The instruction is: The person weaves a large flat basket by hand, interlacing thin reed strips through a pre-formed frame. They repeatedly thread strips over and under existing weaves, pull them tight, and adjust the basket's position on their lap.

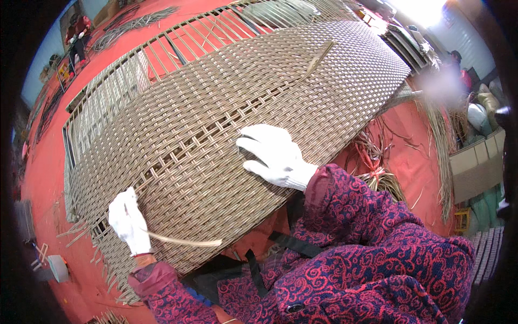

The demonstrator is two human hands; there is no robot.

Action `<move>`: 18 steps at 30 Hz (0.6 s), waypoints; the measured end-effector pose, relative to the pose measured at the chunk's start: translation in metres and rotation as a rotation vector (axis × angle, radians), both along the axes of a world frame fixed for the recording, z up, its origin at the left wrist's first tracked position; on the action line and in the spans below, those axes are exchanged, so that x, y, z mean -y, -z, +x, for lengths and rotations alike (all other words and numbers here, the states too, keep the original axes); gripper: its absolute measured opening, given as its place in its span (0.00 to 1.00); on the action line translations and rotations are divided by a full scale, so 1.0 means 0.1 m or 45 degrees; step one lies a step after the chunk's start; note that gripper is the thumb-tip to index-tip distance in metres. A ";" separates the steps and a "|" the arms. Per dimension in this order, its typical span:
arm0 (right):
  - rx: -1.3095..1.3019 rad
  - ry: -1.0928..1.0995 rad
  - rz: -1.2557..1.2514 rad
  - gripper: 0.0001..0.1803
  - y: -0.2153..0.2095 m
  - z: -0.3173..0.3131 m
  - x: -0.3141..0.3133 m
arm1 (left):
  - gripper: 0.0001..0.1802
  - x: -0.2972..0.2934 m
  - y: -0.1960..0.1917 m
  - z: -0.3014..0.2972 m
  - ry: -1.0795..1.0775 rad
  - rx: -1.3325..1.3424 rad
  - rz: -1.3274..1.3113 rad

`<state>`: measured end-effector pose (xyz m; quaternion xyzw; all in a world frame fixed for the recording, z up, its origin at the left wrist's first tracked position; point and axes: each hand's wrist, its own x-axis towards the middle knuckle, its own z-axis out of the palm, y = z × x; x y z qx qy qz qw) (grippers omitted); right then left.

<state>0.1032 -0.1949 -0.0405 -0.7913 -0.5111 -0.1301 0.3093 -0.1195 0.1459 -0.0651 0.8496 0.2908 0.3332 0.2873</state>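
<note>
A large brown woven rattan-style panel [232, 81] lies slanting in front of me, with a row of open gaps running across its middle. At its lower left, my left hand [128, 224], in a white knit glove, is closed in a pinch on a flat tan weaving strip [186, 241]. One end of that strip sticks out to the right and curves over the weave. My right hand [275, 155], also gloved, rests on the panel just below the gap row, fingers stretched and thumb apart, holding nothing. Further up, a loose strip end [319, 59] stands out of the weave.
Behind the panel is a metal frame with bars [162, 56]. Bundled strips [377, 175] lie on the red floor [413, 156] to the right, near a cardboard box [477, 167]. A person [78, 38] stands far left; another [461, 70] is far right. Loose strip ends fringe the panel's lower left.
</note>
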 end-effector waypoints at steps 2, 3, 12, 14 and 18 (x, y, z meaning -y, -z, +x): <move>0.048 -0.006 -0.030 0.25 0.03 0.02 0.02 | 0.10 -0.33 0.04 -0.24 -0.042 0.034 -0.139; 0.056 -0.002 -0.028 0.25 0.05 0.02 0.03 | 0.10 -0.51 -0.03 -0.45 -0.012 0.107 -0.353; -0.022 0.029 -0.045 0.24 0.15 0.00 0.04 | 0.20 -1.21 -0.82 -2.29 -0.483 -0.164 -0.161; -0.007 0.044 -0.033 0.24 0.10 0.01 0.04 | 0.22 -1.12 -0.80 -2.17 -0.582 -0.038 -0.223; 0.019 -0.001 -0.076 0.23 -0.06 0.03 0.00 | 0.22 -0.72 -1.11 -2.12 -0.672 -0.038 -0.301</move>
